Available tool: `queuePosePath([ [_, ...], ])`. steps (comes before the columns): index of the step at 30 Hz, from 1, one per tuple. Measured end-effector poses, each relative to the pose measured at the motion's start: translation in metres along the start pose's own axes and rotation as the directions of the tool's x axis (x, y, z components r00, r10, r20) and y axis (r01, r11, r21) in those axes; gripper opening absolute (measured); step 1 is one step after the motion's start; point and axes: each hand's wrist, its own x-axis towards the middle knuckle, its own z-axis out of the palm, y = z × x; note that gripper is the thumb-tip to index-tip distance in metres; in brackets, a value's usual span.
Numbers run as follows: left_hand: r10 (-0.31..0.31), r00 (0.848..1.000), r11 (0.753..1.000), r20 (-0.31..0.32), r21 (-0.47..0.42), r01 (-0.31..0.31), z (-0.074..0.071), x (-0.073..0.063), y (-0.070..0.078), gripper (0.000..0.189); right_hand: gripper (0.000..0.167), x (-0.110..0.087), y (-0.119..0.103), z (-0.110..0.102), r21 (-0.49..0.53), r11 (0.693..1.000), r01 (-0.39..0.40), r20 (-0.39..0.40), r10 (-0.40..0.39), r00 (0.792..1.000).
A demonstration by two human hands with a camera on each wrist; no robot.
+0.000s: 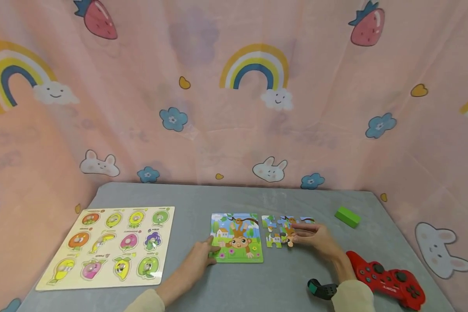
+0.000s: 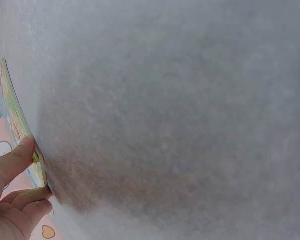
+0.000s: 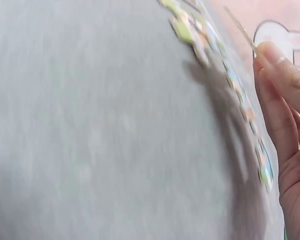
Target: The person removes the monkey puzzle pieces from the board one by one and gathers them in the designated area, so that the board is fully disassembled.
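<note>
A square monkey puzzle board (image 1: pixel 237 255) lies at the middle of the table. My left hand (image 1: pixel 198 258) holds its left edge; in the left wrist view the thumb and fingers of that hand (image 2: pixel 15 195) pinch the board's edge (image 2: pixel 17 112). To the board's right lie several loose puzzle pieces (image 1: pixel 274 239). Over them is my right hand (image 1: pixel 321 242), its fingers partly covering the group. The right wrist view has this hand (image 3: pixel 285 100) pinching a thin puzzle piece (image 3: pixel 240 27), seen edge-on above the loose pieces (image 3: pixel 235 87). Its picture is not visible there.
A cream board with fruit and vegetable pictures (image 1: pixel 113 251) lies on the left. On the right are a green block (image 1: pixel 348 216), a red game controller (image 1: pixel 390 279) and a small black object (image 1: pixel 320 289) beside the right wrist. A pink printed curtain (image 1: pixel 203 143) stands behind the table.
</note>
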Motion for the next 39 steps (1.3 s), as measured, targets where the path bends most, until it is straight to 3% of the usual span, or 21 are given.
queuePosePath([
  [5,-0.001,1.0,1.0,-0.004,0.007,0.001,-0.001,-0.001,-0.001,0.036,0.056,-0.005,0.001,-0.009,-0.05,0.998,-0.04,-0.023,0.039,0.999],
  [13,-0.013,1.0,1.0,0.007,0.008,0.013,-0.001,-0.001,-0.001,0.035,0.051,-0.003,0.005,-0.015,-0.176,0.984,-0.003,0.012,0.005,1.0],
  [17,-0.021,1.0,1.0,0.004,-0.002,0.021,-0.002,0.0,0.0,0.035,0.048,-0.002,0.0,-0.013,-0.308,0.949,0.064,0.028,-0.058,0.998],
  [20,-0.01,1.0,1.0,0.0,-0.001,0.01,-0.002,0.001,0.001,0.035,0.044,-0.002,-0.004,-0.012,-0.417,0.903,0.098,0.023,-0.097,0.995],
  [26,-0.014,1.0,1.0,0.011,-0.005,0.014,-0.003,0.001,0.003,0.036,0.042,-0.004,-0.006,-0.008,-0.519,0.852,0.069,-0.014,-0.089,0.996],
  [28,-0.019,1.0,1.0,0.015,-0.002,0.019,-0.002,0.001,0.003,0.035,0.043,-0.004,-0.006,-0.008,-0.524,0.848,0.073,-0.014,-0.094,0.995],
  [31,-0.023,0.999,1.0,0.024,-0.002,0.023,0.0,0.001,0.002,0.035,0.044,-0.007,-0.005,-0.008,-0.5,0.861,0.097,-0.018,-0.122,0.992],
  [35,-0.032,0.999,0.999,0.034,-0.002,0.032,0.001,0.001,0.001,0.035,0.043,-0.013,-0.008,-0.006,-0.409,0.905,0.114,-0.061,-0.152,0.987],
  [39,-0.034,0.999,0.999,0.026,-0.007,0.034,0.0,0.0,0.001,0.035,0.046,-0.012,-0.011,0.005,-0.224,0.967,0.122,-0.074,-0.142,0.987],
])
